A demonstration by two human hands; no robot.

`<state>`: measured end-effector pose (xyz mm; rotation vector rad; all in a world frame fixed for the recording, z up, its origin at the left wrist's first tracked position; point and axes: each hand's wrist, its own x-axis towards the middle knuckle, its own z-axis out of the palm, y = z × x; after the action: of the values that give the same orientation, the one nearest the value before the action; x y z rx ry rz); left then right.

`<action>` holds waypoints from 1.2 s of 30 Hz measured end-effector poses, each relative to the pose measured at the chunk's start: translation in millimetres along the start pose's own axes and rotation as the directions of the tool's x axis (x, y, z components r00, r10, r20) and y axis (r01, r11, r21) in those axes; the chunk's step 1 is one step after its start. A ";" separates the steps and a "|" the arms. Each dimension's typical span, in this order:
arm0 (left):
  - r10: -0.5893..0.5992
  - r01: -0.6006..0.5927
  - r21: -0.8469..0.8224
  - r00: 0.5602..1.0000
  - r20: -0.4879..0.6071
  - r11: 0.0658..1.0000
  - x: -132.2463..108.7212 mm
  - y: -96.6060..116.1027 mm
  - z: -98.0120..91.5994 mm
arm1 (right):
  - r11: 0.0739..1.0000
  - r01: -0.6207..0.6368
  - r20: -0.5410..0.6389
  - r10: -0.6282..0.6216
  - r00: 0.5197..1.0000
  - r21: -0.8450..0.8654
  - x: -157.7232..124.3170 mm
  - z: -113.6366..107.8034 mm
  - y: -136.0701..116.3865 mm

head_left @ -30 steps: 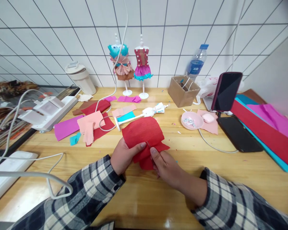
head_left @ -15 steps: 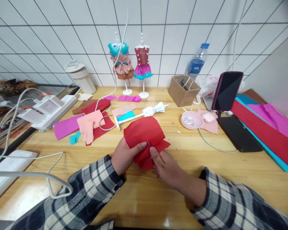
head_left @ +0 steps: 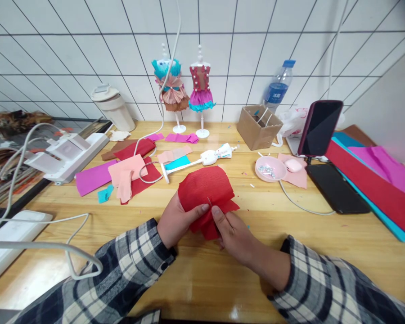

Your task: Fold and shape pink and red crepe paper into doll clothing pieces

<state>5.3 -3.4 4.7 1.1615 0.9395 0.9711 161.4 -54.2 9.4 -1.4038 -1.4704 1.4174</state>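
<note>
A gathered piece of red crepe paper [head_left: 205, 189] is held over the wooden table [head_left: 202, 270], a little in front of me. My left hand [head_left: 177, 221] pinches its lower left edge with the thumb on top. My right hand [head_left: 232, 234] pinches the folds from the right, fingers closed, and a thin needle seems to poke through the paper by the thumbs. Both sleeves are plaid. Behind the paper a white mini mannequin on a stand [head_left: 202, 159] lies on its side.
Two dressed mini mannequins [head_left: 185, 90] stand at the tiled wall. Crepe scraps [head_left: 121, 173] lie left of centre, power strips with cables [head_left: 67, 153] farther left. At the right are a cardboard box [head_left: 258, 126], pink dish [head_left: 269, 168], water bottle [head_left: 276, 87], two phones [head_left: 319, 128] and crepe sheets [head_left: 374, 180].
The red paper has been drawn slightly tighter and shifted a little right between my thumbs. Both hands stay in nearly the same place.
</note>
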 end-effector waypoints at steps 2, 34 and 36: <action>0.006 -0.006 0.009 1.000 0.004 1.000 -0.4 0.1 0.4 | 1.000 0.007 -0.041 -0.008 0.999 -0.027 -0.2 0.7 -1.0; -0.027 0.011 -0.237 0.998 -0.065 0.971 5.5 4.9 0.8 | 0.984 0.098 -0.017 -0.102 0.995 -0.151 1.3 1.0 4.8; -0.034 0.022 -0.225 0.998 -0.048 0.974 5.4 4.9 0.7 | 0.986 0.089 -0.032 -0.095 0.995 -0.143 0.8 0.9 4.7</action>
<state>7.1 2.1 9.2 0.9345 0.8599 1.0598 161.6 -54.4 4.5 -1.4211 -1.6163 1.2430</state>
